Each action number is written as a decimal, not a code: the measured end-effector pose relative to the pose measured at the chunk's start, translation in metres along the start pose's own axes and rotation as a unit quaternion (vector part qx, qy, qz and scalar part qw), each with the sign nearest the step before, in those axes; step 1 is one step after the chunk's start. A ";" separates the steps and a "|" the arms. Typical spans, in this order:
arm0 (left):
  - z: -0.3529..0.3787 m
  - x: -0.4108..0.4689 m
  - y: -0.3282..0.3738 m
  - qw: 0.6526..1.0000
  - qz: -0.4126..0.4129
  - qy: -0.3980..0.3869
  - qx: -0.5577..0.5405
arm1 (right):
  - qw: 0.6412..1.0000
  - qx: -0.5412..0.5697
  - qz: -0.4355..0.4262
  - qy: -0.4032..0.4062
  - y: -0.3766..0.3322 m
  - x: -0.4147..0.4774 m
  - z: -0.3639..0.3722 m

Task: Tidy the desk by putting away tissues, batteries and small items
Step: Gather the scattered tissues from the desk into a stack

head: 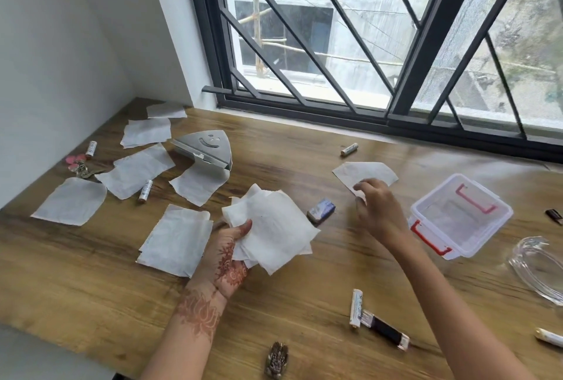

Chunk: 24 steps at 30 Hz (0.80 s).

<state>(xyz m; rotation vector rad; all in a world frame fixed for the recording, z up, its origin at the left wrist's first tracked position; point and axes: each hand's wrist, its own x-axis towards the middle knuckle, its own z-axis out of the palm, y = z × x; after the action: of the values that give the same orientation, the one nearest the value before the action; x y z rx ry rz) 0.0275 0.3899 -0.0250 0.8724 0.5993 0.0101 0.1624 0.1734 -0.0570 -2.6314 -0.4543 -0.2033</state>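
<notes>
We note a battery [355,308] lying on the counter [91,276] nearest us. Our left hand [229,259] grips a stack of tissues [271,227], thumb on top. Beyond it, our right hand [376,209] pinches the near edge of a single tissue [365,172] lying flat on the counter, left of the plastic box [460,215].

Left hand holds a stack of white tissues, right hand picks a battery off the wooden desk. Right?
Wrong on the battery: the head view shows the right hand pinching the edge of a single flat white tissue on the wooden desk. The left hand does hold the stack of white tissues.
</notes>
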 end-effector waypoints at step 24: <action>-0.009 0.010 -0.002 0.995 -0.064 -0.003 -0.070 | 0.950 0.287 -0.119 0.035 -0.089 -0.039 -0.014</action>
<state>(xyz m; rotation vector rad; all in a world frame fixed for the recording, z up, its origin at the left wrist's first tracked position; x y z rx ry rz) 0.0306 0.3973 -0.0355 0.6967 0.6397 -0.0663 0.0937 0.2305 -0.0160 -1.9919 -0.6902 -0.2037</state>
